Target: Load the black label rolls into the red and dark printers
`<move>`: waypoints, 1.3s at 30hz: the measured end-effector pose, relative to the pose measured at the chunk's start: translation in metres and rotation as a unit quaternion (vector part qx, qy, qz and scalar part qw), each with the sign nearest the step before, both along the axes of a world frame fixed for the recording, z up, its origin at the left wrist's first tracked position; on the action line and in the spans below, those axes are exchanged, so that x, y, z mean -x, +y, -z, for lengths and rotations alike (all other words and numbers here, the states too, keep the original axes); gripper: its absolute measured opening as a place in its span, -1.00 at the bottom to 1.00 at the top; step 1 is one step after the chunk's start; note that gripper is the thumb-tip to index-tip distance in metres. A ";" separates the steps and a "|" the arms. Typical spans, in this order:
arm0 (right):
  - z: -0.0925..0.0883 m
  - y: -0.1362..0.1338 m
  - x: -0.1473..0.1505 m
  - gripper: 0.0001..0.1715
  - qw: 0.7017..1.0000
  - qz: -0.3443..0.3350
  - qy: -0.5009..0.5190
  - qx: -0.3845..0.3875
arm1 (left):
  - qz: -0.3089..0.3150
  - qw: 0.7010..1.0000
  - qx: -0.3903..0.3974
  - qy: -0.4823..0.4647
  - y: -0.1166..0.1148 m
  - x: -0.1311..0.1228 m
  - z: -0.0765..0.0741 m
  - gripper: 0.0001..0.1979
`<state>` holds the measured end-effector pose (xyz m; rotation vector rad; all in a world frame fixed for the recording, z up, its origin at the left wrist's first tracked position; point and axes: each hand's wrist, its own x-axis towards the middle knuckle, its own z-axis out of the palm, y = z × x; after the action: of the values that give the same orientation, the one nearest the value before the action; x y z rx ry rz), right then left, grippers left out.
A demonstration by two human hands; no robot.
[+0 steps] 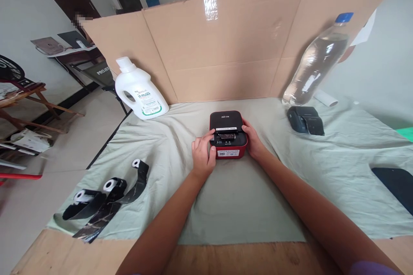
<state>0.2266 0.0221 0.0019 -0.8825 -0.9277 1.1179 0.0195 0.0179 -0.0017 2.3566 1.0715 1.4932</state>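
Note:
A small label printer [226, 116] with a black top and a red base sits on the pale green cloth, with white stickers on its lid and front. Dark patterned paper [228, 136] shows at the slot in its top. My left hand [204, 152] is closed on the front left corner, thumb at the front and fingers along the upper edge. Along the right side, my right hand [253, 141] grips the printer, its thumb at the top edge; its other fingers are mostly hidden.
Unrolled dark paper rolls [112, 189] lie at left. A white detergent bottle [142, 94] and a clear bottle [319, 64] lean on the cardboard wall [222, 51]. At right are a black device [305, 120], a white tube [327, 99] and a dark flat object [395, 184].

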 end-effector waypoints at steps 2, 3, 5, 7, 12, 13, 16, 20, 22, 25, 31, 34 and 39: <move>-0.001 -0.001 0.001 -0.34 1.000 -0.002 -0.007 -0.004 | 0.003 1.000 0.001 0.002 0.000 0.000 0.000 -0.67; -0.001 -0.002 0.001 -0.34 1.000 -0.004 -0.007 -0.007 | 0.006 1.000 0.001 0.003 0.000 0.000 0.000 -0.67; -0.003 -0.002 0.001 -0.33 1.000 -0.009 -0.003 -0.010 | 0.013 1.000 -0.001 0.005 0.000 -0.001 -0.001 -0.65; -0.006 -0.001 -0.001 -0.35 1.000 -0.021 0.007 -0.001 | 0.020 1.000 0.000 0.009 0.000 -0.001 -0.002 -0.62; -0.013 0.003 -0.007 -0.40 0.997 -0.065 0.010 0.044 | 0.021 0.999 0.004 0.028 0.004 0.002 -0.012 -0.64; -0.014 0.004 -0.007 -0.39 0.997 -0.065 0.007 0.044 | 0.022 0.999 0.003 0.039 0.006 0.003 -0.015 -0.68; -0.015 0.005 -0.005 -0.30 0.999 -0.045 0.000 0.030 | 0.015 0.997 0.009 0.078 0.011 0.004 -0.025 -0.75; -0.013 0.004 0.001 -0.25 0.999 -0.018 0.006 0.026 | 0.003 0.998 0.010 0.059 0.011 -0.002 -0.026 -0.72; -0.011 0.004 0.002 -0.24 0.999 -0.015 0.014 0.026 | -0.002 1.000 0.002 0.031 0.008 -0.004 -0.021 -0.71; -0.008 0.004 0.001 -0.24 0.999 -0.020 0.011 0.023 | -0.005 1.000 -0.004 0.021 0.005 -0.004 -0.012 -0.70; 0.002 0.003 0.002 -0.31 1.000 0.021 0.007 0.022 | 0.040 0.999 0.030 -0.017 0.009 0.002 0.001 -0.63; 0.010 0.001 0.006 -0.36 0.998 0.066 -0.009 0.006 | 0.062 0.992 0.090 -0.065 0.012 0.003 0.006 -0.50; 0.000 -0.014 -0.009 -0.35 0.994 0.019 -0.104 -0.029 | 0.119 0.964 0.219 -0.093 0.010 0.000 -0.002 -0.46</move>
<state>0.2357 0.0079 0.0018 -0.9780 -1.1057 0.9742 0.0196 0.0281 -0.0001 1.9197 0.9195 1.2137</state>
